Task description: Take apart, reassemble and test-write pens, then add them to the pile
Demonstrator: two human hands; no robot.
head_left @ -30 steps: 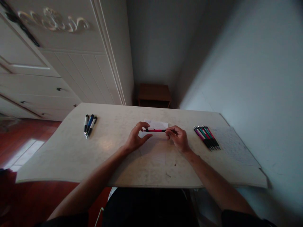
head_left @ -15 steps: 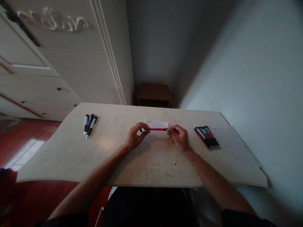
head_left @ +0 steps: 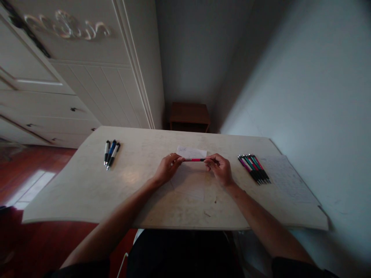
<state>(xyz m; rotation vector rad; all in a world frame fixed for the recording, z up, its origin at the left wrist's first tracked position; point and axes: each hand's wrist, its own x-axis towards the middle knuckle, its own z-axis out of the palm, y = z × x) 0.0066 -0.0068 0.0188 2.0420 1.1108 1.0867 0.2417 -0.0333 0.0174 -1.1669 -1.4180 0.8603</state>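
A pink pen (head_left: 194, 160) with a black grip lies level between my two hands, above the middle of the table. My left hand (head_left: 169, 166) pinches its left end with thumb and fingers. At the black right end, my right hand (head_left: 218, 168) has its fingers closed on the pen. Behind the pen a small slip of white paper (head_left: 191, 151) with faint writing rests on the table. Both tips of the pen are hidden by my fingers.
Several coloured pens (head_left: 254, 169) lie side by side on the right, beside a handwritten sheet (head_left: 290, 179). Three thicker pens (head_left: 111, 154) lie at the left of the white table (head_left: 72, 193). A low brown stand (head_left: 189, 112) is beyond the far edge, and a wall rises at right.
My left fingers have closed in more tightly around the pen's left end. My right hand keeps its grip, and the pens on the table lie as before.
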